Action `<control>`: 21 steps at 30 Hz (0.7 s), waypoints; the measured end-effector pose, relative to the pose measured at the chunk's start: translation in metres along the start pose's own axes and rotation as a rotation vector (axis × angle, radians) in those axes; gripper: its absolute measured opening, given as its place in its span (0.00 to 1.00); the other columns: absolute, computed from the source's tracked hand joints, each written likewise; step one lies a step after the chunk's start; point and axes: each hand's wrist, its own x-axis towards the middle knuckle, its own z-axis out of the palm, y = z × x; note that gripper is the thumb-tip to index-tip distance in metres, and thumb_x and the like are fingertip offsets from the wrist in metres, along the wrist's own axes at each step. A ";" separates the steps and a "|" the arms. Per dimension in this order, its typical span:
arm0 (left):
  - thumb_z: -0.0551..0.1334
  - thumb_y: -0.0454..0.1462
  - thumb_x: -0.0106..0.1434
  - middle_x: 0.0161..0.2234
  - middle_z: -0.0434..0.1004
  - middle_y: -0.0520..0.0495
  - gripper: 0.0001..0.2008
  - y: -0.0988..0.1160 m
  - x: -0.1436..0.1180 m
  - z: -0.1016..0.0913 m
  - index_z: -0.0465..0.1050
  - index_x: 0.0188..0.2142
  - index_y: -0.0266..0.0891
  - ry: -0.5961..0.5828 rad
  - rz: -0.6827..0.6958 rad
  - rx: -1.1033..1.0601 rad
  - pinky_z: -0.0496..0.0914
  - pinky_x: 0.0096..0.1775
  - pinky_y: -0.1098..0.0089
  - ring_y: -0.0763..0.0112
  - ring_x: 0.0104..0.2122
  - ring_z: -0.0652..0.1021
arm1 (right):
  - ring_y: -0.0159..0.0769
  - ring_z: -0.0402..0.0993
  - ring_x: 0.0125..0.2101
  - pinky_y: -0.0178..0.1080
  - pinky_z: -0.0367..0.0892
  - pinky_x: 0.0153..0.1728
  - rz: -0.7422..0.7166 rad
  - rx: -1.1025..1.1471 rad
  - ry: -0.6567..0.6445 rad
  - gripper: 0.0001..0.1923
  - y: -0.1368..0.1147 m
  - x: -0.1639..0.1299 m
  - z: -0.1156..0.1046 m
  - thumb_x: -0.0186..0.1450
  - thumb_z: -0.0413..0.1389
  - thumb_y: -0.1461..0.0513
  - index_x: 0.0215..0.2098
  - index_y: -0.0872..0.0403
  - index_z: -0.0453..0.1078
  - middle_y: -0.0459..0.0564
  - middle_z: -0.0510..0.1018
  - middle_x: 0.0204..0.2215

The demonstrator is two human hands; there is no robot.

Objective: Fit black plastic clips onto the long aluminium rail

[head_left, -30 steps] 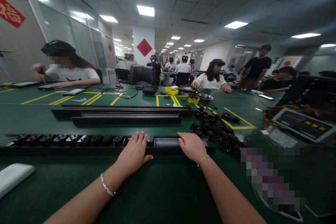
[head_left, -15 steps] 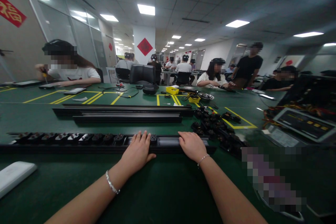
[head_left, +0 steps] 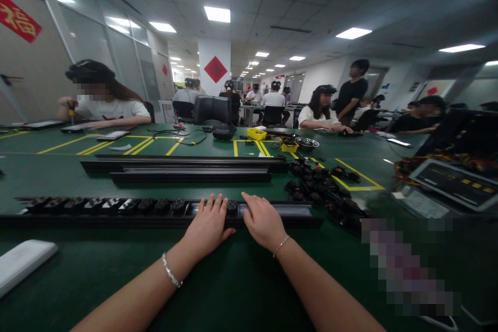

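Head view: laid L hand [head_left: 208, 228] palm-down on long blk rail [head_left: 155, 222] across green bench [head_left: 241, 290], fingers nearly together, thumb splayed; put R hand [head_left: 265, 222] farther right on same rail, thumb & forefinger parted, couldn't tell re other fingers. Had a blk module [head_left: 232, 207] between both, row of modules [head_left: 111, 205] to L. Saw two more rails [head_left: 190, 177] just beyond, heap of blk parts [head_left: 311, 187] crowding R end, yellow bin [head_left: 256, 136] & steel bowl [head_left: 309, 148] farther back. Read gold "福" on red sign [head_left: 19, 18], far L; couldn't read print on boxy unit [head_left: 455, 181], R.
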 end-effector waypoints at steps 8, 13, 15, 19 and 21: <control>0.55 0.45 0.58 0.59 0.58 0.31 0.29 0.001 -0.001 -0.002 0.59 0.57 0.34 0.015 0.013 -0.020 0.54 0.55 0.46 0.46 0.58 0.60 | 0.36 0.66 0.47 0.41 0.56 0.50 -0.009 0.046 0.102 0.15 -0.035 0.009 0.017 0.65 0.46 0.58 0.48 0.49 0.67 0.49 0.73 0.46; 0.55 0.44 0.58 0.58 0.60 0.32 0.29 0.001 -0.001 -0.002 0.59 0.57 0.32 0.026 0.011 -0.024 0.53 0.55 0.47 0.46 0.57 0.61 | 0.35 0.67 0.45 0.38 0.58 0.49 -0.003 0.074 0.121 0.12 -0.033 0.012 0.017 0.64 0.48 0.60 0.44 0.50 0.68 0.48 0.75 0.43; 0.54 0.43 0.59 0.58 0.60 0.32 0.28 0.002 -0.001 -0.001 0.59 0.57 0.32 0.036 0.009 -0.026 0.53 0.55 0.47 0.47 0.57 0.61 | 0.35 0.67 0.45 0.38 0.58 0.49 -0.006 0.087 0.120 0.12 -0.033 0.013 0.018 0.63 0.49 0.61 0.44 0.50 0.68 0.47 0.75 0.42; 0.51 0.43 0.61 0.57 0.61 0.32 0.27 0.002 -0.001 0.000 0.59 0.57 0.33 0.053 0.005 -0.031 0.54 0.55 0.47 0.48 0.56 0.62 | 0.35 0.67 0.44 0.39 0.58 0.49 0.000 0.095 0.112 0.13 -0.032 0.014 0.018 0.63 0.48 0.62 0.44 0.50 0.68 0.48 0.75 0.42; 0.52 0.44 0.61 0.57 0.61 0.32 0.27 0.002 -0.001 0.000 0.58 0.57 0.33 0.056 0.004 -0.031 0.54 0.55 0.47 0.48 0.56 0.62 | 0.35 0.67 0.44 0.38 0.59 0.49 0.009 0.097 0.112 0.12 -0.031 0.013 0.018 0.63 0.48 0.62 0.43 0.50 0.69 0.48 0.75 0.42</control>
